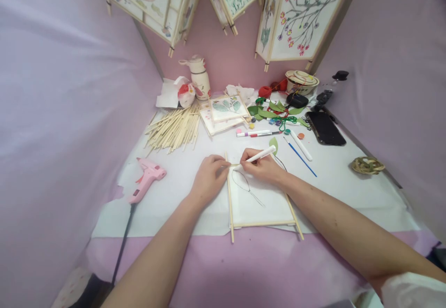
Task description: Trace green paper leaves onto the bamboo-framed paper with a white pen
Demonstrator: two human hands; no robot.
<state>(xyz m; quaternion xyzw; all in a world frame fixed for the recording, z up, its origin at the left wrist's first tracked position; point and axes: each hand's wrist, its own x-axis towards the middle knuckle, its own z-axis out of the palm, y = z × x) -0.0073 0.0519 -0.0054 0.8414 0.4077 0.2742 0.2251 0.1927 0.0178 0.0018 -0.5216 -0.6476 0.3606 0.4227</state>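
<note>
A white paper panel on a wooden stick frame (263,225) lies flat on the table before me. Its paper bears a thin dark outline of a pointed leaf shape with a stem. My right hand (260,166) is closed round a white marker pen (262,153); the tip meets the paper near the upper left of the panel, at the leaf outline's top. At the frame's upper left corner, the fingers and thumb of my left hand (210,176) grip the side stick. A green leaf (273,145) and a dark curved line show just beyond my right hand.
Left lies a pink glue gun (148,178) with its cord, near a pile of wooden sticks (176,129). Painted panels (228,108), a bottle (200,78), pens, a blue brush (300,156) and a phone (325,128) stand or lie behind. Painted lanterns (306,22) hang overhead.
</note>
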